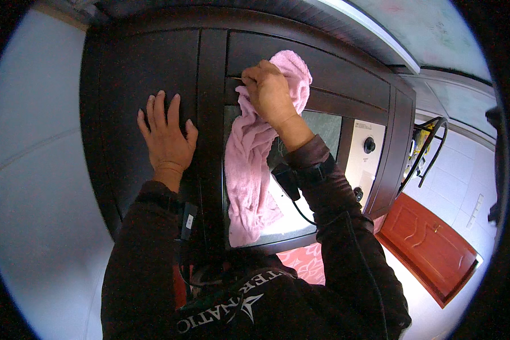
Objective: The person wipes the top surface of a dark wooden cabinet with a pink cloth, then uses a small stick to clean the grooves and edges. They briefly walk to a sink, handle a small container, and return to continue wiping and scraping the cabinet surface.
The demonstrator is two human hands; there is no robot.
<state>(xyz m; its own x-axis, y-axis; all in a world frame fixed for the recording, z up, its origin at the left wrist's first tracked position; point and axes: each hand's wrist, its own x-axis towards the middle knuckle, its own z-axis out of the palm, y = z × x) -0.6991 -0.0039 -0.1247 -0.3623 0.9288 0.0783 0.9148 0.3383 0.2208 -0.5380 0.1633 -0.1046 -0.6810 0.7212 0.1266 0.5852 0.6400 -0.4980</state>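
Observation:
My right hand (268,91) grips the upper part of a pink terry towel (250,170) against a dark wooden panelled surface (157,55). A fold of the towel bulges beyond my knuckles, and its long end lies below over a glass panel (329,127). At my fingertips is a thin, light-coloured strip or stick; whether I hold it is unclear. My left hand (168,136) rests flat on the dark wood to the left of the towel, its fingers spread and nothing in it.
A cream control panel with black knobs (363,148) is set in the wood right of the glass. Beyond it are a black curved metal frame (433,148) and a reddish-brown door (429,246). A pale wall (34,127) borders the left side. A cabled black device sits on my right forearm.

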